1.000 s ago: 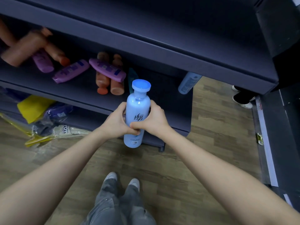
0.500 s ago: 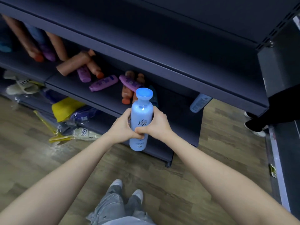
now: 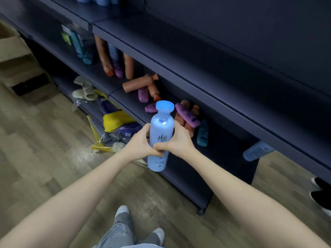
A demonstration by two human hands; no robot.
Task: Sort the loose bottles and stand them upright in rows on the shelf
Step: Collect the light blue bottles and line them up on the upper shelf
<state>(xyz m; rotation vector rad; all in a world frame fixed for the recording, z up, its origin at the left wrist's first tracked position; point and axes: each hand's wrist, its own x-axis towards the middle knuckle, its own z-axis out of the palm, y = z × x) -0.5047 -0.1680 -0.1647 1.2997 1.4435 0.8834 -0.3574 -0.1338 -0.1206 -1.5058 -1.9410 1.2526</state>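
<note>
A person's left hand (image 3: 138,142) and right hand (image 3: 179,140), fingers curled around it from either side, hold a pale blue bottle (image 3: 161,135) upright in the air before a dark shelf (image 3: 206,149), where orange bottles (image 3: 138,84) and purple bottles (image 3: 187,114) lie loose on their sides.

Dim, cool light around you. Shelf (image 3: 197,56) recesses lie in deep shadow; floor (image 3: 41,140) reads brighter at left. Upper-left bottles (image 3: 78,45) smear with blur. Your held bottle (image 3: 161,133) shows soft glare. Edges bow, wide-angle.
</note>
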